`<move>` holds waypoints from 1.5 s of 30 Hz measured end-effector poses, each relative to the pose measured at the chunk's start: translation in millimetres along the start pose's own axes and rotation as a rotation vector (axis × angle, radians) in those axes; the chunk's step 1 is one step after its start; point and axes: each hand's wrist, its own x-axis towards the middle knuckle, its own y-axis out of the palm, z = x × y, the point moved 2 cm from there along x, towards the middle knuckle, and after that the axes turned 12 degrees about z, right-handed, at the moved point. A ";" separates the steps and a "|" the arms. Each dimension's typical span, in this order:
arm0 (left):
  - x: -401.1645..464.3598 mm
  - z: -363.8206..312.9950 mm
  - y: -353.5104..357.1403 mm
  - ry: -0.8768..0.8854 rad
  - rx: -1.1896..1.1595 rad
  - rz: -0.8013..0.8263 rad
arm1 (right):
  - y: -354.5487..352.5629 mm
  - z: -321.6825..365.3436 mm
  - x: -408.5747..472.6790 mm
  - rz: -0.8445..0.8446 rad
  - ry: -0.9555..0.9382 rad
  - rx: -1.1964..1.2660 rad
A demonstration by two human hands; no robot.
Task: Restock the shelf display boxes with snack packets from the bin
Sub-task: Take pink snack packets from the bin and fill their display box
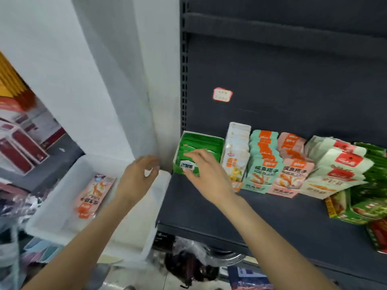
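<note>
A green display box point(213, 143) full of green snack packets stands at the left end of the dark shelf point(272, 216). My right hand point(206, 172) reaches into the front of that box and its fingers rest on the foremost green packet point(189, 165). My left hand point(138, 176) hovers over the far right corner of the white plastic bin point(62, 206), fingers loosely curled, holding nothing. One pink snack packet point(94, 195) lies inside the bin.
To the right of the green box stand rows of white point(236, 155), mint point(261, 164), pink point(293, 164) and white-red packets point(339, 168), then green bags point(374, 185). A white wall pillar point(125, 80) rises left of the shelf. Clutter lies on the floor below.
</note>
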 end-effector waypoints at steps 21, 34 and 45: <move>-88.6 341.1 -111.5 -0.349 0.307 0.457 | 308.6 162.1 181.9 0.632 0.112 -0.129; -90.1 343.6 -111.2 -0.265 0.192 0.386 | 348.8 141.8 193.6 0.619 0.181 -0.401; -90.6 338.5 -109.1 -0.291 0.164 0.358 | 323.1 120.7 176.7 0.697 0.365 -0.089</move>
